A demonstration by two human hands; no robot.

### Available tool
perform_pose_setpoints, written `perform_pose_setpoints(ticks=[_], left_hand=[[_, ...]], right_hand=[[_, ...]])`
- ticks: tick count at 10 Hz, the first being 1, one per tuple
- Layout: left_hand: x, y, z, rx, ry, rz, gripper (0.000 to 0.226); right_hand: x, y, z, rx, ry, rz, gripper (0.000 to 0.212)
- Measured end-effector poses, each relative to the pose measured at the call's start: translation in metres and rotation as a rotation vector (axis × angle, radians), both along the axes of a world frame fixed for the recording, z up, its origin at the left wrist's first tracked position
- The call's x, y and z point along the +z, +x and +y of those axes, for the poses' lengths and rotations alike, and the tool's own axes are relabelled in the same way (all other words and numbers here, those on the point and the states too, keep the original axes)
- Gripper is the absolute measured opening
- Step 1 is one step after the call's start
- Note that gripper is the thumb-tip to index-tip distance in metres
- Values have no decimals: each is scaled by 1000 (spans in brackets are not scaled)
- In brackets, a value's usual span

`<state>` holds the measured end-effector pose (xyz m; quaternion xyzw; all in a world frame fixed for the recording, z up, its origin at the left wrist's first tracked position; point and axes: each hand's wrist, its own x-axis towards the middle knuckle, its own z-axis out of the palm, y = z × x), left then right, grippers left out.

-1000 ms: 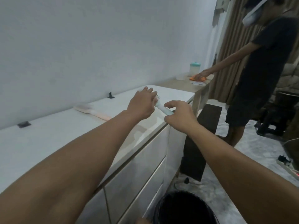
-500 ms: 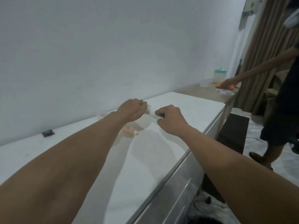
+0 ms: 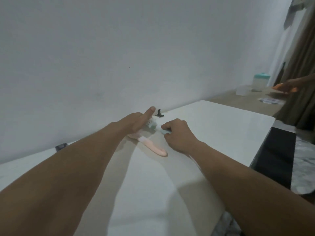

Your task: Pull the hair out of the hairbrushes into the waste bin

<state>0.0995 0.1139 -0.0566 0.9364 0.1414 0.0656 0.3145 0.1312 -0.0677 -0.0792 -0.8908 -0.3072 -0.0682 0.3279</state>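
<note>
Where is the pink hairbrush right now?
In the head view, the pink hairbrush lies on the white cabinet top near the wall, its head under the left hand, beside the mint brush.

Smooth white worktop (image 3: pixel 213 133), a satin sheen on it, no grain at all. The pink hairbrush (image 3: pixel 151 146) looks like moulded plastic, handle slick and softly glossy. The mint-green hairbrush (image 3: pixel 153 124) is plastic too, with pale bristles. Behind, the wall (image 3: pixel 119 48) is flat matt paint. Far right, a brownish curtain (image 3: pixel 305 57) in heavy folded cloth, and a cloudy plastic jar (image 3: pixel 260 82).
</note>
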Motion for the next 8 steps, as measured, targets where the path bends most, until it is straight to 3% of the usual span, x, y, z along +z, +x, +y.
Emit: perform_pose_setpoints(ticks=[1,2,3,4,5,7,8], left_hand=[[0,0,7,15,-1,0,115],[-1,0,7,15,9,1,120],[-5,0,4,10,60,32,111],[-8,1,-2,2,135,46,85],[-7,-4,-6,-15,227,53,81],[7,-27,-23,-63,248,-73,59],[8,-31,-30,-43,205,-85,68]], right_hand=[[-4,5,6,6,-9,-8,25],[-5,7,6,24,15,-12,30],[-8,7,6,28,22,-16,30],[-10,5,7,37,2,-24,29],[-10,4,4,51,-33,-49,27],[-3,-4,-20,30,-11,-37,42],[4,-11,-36,-13,-17,-11,40]])
